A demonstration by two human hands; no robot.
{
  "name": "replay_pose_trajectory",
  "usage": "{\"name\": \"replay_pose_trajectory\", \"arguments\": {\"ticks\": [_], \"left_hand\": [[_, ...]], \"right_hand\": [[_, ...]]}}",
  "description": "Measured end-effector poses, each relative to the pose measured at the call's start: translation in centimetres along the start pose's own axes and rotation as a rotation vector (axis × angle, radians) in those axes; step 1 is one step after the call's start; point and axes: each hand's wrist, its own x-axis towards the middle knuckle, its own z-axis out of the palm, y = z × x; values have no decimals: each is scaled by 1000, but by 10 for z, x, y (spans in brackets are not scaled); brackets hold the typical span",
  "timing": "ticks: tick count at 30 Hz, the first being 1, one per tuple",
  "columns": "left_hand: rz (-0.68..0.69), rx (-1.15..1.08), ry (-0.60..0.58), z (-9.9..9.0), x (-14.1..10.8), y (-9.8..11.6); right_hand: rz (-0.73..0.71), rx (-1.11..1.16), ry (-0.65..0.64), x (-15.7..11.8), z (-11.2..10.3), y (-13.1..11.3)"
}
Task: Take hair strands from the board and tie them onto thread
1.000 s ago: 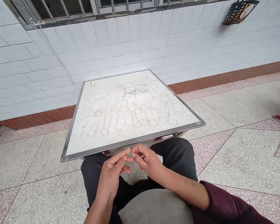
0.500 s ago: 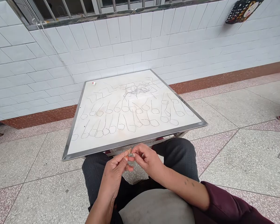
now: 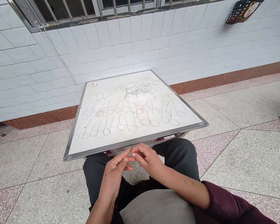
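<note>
Over my lap, just in front of the table's near edge, my left hand (image 3: 114, 171) is closed with thumb and forefinger pinched on a thin grey wire (image 3: 130, 154). My right hand (image 3: 149, 160) pinches the same wire from the other side, its fingertips almost touching those of the left. Most of the wire is hidden by the fingers, so its shape cannot be told. On the white tabletop lie several wires bent into loops with long tails (image 3: 133, 128), roughly in two rows. Behind them is a tangled heap of wires (image 3: 137, 89).
The square table (image 3: 140, 142) has a grey metal rim and stands against a white tiled wall (image 3: 130, 45). A small white-and-red object (image 3: 94, 84) sits at its far left corner. Window bars are above, and a dark patterned bag (image 3: 244, 11) hangs at upper right.
The view has shifted very slightly. Both hands stay pinched together at nearly the same place, with only a small movement of the fingertips.
</note>
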Motion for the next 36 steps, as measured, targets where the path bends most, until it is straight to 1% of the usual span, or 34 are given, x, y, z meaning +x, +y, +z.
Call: {"name": "replay_pose_trajectory", "arguments": {"ticks": [5,9,11,14,16,19,25,30,36], "left_hand": [[14,-1,-22,-1,-3,4],[44,10,-68,-2,-3,4],[52,27,-94,-3,-3,3],[39,43,-106,-2,-4,4],[30,33,-105,-1,-5,5],[32,6,-113,2,-7,6],[63,-13,-115,5,-8,0],[52,-32,-54,6,-9,-2],[113,-132,4,7,-9,-2]], "right_hand": [[72,114,-55,1,0,3],[96,121,-87,4,-2,4],[41,47,-87,5,-3,5],[-110,-121,-68,5,-4,6],[-192,-198,-83,4,-4,7],[-239,-232,-113,2,-4,8],[-146,-220,-55,-1,0,4],[-71,-174,-27,0,-1,-2],[94,45,-99,-1,1,-1]]}}
